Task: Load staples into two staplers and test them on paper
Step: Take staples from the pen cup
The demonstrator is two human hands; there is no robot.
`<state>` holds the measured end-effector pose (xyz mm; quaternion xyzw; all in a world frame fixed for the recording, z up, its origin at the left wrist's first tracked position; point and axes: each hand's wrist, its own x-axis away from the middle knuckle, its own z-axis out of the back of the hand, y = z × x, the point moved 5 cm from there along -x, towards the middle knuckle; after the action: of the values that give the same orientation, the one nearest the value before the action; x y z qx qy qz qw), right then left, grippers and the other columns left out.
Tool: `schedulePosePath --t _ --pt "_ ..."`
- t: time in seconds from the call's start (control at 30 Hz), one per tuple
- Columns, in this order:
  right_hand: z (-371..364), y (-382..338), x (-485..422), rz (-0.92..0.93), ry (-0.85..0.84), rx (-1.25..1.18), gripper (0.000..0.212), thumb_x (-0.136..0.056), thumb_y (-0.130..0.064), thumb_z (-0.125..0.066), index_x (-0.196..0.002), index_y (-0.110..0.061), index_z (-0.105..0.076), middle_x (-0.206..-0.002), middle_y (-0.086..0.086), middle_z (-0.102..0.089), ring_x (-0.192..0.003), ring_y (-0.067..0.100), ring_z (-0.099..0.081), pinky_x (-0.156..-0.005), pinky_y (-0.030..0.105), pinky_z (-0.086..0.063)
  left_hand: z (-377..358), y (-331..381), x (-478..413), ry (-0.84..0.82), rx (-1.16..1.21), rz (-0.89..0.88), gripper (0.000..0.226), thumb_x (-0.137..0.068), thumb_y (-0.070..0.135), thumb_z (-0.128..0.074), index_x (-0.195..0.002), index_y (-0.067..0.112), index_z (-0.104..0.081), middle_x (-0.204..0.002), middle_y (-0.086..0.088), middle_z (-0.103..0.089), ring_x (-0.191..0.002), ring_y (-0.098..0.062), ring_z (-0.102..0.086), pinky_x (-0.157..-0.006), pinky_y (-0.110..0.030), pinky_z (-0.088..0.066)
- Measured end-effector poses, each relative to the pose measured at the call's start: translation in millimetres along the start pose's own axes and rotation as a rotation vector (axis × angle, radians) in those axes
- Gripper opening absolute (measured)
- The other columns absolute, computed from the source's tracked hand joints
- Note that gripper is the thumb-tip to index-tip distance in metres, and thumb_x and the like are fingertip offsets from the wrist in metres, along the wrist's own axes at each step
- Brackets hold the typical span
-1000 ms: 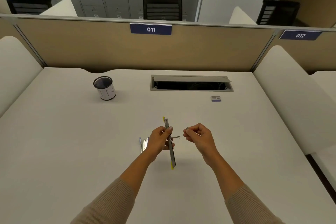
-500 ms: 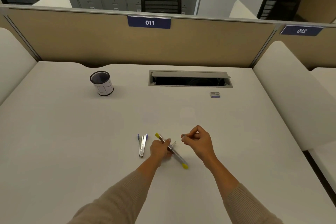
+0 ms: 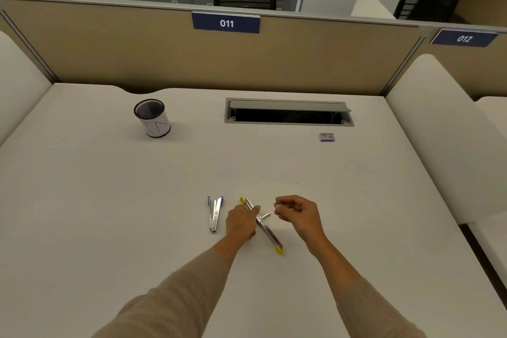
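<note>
Yellow stapler [image 3: 267,230] lies open on the desk [image 3: 109,200] between the hands, long axis far-left to near-right. Left hand [image 3: 242,223] grips its middle. Right hand [image 3: 297,211], just right of it, pinches a small strip, staples [image 3: 278,203] I think. I'd feed from the right. Blue stapler [image 3: 215,214] sits left, not held.

Left hand [image 3: 241,223] on yellow stapler [image 3: 270,233], right hand [image 3: 297,214] with staples [image 3: 278,203] alongside.
</note>
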<state>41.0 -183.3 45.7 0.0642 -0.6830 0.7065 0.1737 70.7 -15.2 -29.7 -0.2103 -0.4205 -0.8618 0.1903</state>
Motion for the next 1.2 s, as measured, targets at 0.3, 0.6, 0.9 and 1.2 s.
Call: schedulePosePath --t 0.3,0.6,0.9,1.2 --pt "-25 -2 -18 -0.012 -0.063 0.072 0.014 -0.081 -0.005 -0.075 -0.091 -0.015 -0.077 -0.081 0.004 -0.076 -0.074 0.018 -0.073 -0.067 0.026 -0.060 82 -15 12 0.431 -0.200 -0.506 0.021 -0.097 0.028 -0.054 -0.112 0.016 -0.064 -0.114 0.003 -0.063 -0.096 -0.020 -0.061 -0.081 -0.034 -0.047" --pt "-111 -28 -45 0.062 -0.225 0.198 0.013 -0.081 -0.006 -0.073 -0.091 -0.013 -0.077 -0.080 0.005 -0.075 -0.073 0.016 -0.072 -0.066 0.022 -0.057 148 -101 -28 0.318 -0.494 -0.239 0.054 -0.105 0.032 -0.024 -0.155 0.018 -0.010 -0.164 0.001 -0.004 -0.151 -0.020 0.000 -0.121 -0.047 -0.003" --pt "-232 -94 -92 0.289 -0.353 0.349 0.007 -0.082 -0.014 -0.076 -0.089 -0.014 -0.075 -0.075 -0.002 -0.073 -0.065 0.012 -0.070 -0.060 0.021 -0.057 199 -134 -60 0.257 -0.537 -0.097 0.064 -0.104 0.045 -0.021 -0.155 0.013 0.000 -0.164 0.000 0.007 -0.150 -0.023 0.010 -0.120 -0.050 0.001" --pt "-307 -144 -160 0.410 -0.188 0.554 0.009 -0.082 -0.022 -0.075 -0.090 -0.017 -0.075 -0.089 0.001 -0.074 -0.081 0.017 -0.069 -0.078 0.034 -0.059 229 -131 -99 0.237 -0.570 -0.141 0.071 -0.101 0.054 -0.022 -0.155 0.015 0.002 -0.163 0.002 0.010 -0.150 -0.021 0.013 -0.121 -0.047 0.004"
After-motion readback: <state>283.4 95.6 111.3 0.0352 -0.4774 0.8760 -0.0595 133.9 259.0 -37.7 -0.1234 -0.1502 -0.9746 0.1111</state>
